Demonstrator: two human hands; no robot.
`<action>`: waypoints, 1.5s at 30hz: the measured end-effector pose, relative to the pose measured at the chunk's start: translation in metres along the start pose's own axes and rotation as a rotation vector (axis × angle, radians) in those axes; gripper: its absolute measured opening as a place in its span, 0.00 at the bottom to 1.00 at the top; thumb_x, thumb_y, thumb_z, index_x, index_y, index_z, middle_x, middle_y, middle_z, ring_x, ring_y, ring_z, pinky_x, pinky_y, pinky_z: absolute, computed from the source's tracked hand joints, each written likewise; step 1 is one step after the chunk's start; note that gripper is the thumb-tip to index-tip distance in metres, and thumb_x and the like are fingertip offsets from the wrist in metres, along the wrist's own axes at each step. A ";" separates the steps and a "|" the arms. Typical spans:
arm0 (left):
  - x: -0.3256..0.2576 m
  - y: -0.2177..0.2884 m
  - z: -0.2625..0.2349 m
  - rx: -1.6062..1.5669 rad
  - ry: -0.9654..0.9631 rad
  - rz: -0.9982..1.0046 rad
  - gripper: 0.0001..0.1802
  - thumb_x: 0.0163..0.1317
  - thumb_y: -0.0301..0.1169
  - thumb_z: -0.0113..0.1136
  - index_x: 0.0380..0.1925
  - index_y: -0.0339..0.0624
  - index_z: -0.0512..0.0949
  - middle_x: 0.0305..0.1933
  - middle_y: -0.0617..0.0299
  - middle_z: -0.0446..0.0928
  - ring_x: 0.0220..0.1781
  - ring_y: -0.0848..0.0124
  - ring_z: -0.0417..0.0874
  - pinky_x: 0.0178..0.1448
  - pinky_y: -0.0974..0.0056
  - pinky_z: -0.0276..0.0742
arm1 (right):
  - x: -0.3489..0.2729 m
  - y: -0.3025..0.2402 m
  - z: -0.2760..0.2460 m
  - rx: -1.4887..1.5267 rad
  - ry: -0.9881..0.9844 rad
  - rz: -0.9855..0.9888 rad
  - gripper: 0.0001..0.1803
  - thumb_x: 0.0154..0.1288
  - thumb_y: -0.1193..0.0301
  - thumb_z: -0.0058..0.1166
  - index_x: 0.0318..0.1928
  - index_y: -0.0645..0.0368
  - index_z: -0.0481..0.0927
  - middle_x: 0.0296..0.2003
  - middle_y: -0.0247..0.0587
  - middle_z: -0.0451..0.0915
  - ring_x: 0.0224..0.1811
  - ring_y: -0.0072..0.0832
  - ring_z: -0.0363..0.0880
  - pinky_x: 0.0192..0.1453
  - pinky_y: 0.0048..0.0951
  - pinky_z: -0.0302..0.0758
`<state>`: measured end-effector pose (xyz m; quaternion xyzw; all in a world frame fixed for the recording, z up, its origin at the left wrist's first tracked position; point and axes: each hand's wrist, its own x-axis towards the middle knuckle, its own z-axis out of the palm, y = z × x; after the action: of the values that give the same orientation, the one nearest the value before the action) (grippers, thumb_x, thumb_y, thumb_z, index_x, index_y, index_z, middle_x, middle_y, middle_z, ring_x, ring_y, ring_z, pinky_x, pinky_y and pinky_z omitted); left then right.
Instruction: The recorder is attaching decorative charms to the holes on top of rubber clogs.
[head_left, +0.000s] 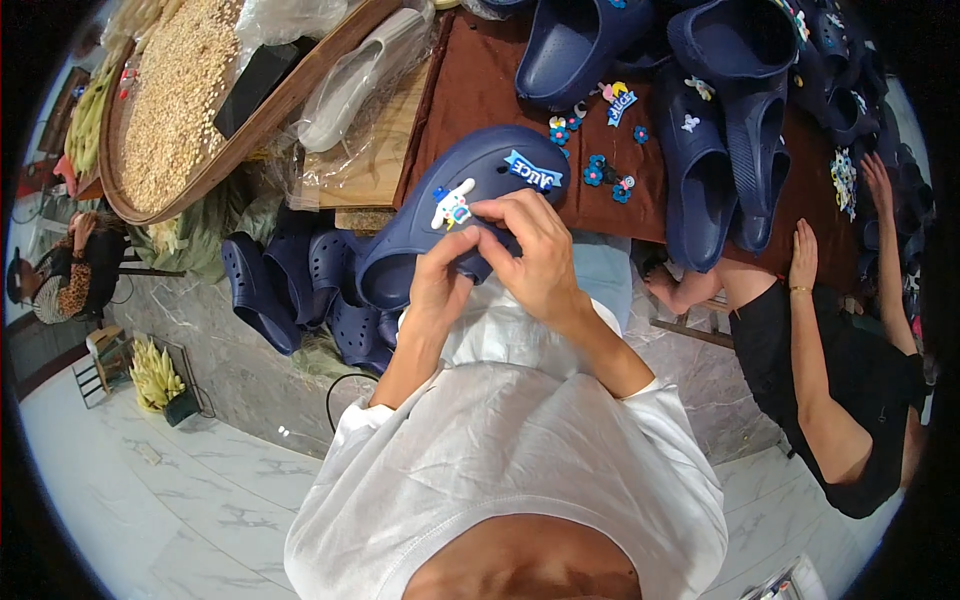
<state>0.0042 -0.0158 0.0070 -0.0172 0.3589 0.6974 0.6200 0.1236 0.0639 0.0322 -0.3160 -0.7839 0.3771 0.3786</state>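
Navy clog, one, held by left hand and right hand; white character charm, blue banner charm displayed atop.

A navy rubber clog is at the near left edge of the dark brown cloth-covered table; on its upper, a white figure-shaped charm lies left of a blue banner-shaped charm. To its right, small blue flower-shaped charms rest between it and further navy rubber clogs. Behind it to the left, a curved brown wooden tray contains pale loose grains.
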 end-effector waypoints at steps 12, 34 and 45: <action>0.011 -0.001 0.012 -0.186 0.152 -0.043 0.30 0.57 0.14 0.57 0.62 0.30 0.66 0.59 0.45 0.75 0.60 0.51 0.79 0.67 0.48 0.76 | -0.004 0.088 -0.065 -0.497 0.021 0.206 0.15 0.60 0.72 0.63 0.48 0.57 0.77 0.40 0.46 0.74 0.44 0.46 0.76 0.47 0.43 0.72; 0.015 -0.002 0.026 -0.151 0.122 -0.086 0.26 0.63 0.22 0.53 0.61 0.27 0.63 0.58 0.44 0.75 0.58 0.54 0.80 0.66 0.53 0.77 | 0.000 0.045 -0.036 -0.137 0.149 0.069 0.09 0.61 0.77 0.62 0.43 0.58 0.83 0.37 0.42 0.80 0.38 0.36 0.81 0.41 0.31 0.78; 0.013 -0.005 0.029 -0.122 0.085 -0.080 0.24 0.65 0.25 0.50 0.60 0.25 0.66 0.57 0.45 0.76 0.58 0.56 0.80 0.66 0.55 0.76 | -0.004 0.042 -0.027 -0.136 0.168 -0.010 0.09 0.59 0.78 0.64 0.41 0.60 0.84 0.37 0.41 0.80 0.37 0.36 0.81 0.41 0.31 0.77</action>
<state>0.0177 0.0100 0.0199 -0.0988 0.3405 0.6915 0.6294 0.1567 0.0921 0.0073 -0.3676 -0.7748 0.2936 0.4224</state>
